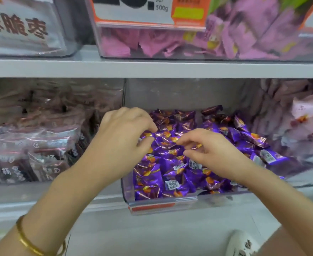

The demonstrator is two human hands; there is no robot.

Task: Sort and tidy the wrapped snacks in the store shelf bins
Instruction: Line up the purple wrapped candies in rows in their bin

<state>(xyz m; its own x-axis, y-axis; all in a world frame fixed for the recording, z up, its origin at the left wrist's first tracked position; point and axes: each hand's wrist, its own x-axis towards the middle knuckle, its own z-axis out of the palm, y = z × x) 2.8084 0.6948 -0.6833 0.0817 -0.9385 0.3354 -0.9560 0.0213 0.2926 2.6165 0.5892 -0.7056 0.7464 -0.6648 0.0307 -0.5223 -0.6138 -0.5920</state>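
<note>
A clear plastic bin (163, 201) on the lower shelf holds several shiny purple wrapped snacks (172, 174) with orange print and barcodes. Both my hands reach into it. My left hand (124, 133) is over the left part of the pile, its fingers curled down and pinching one purple wrapper. My right hand (209, 150) lies a little to the right and nearer, fingertips curled onto the other end of the same purple snack (166, 138) between the two hands.
To the left sits a bin of brown and silver packets (32, 145), to the right a bin of pale pink packets (303, 122). The upper shelf (152, 68) carries a bin of pink wrappers (152, 45) with a price label. A white shoe (242, 242) shows at the bottom.
</note>
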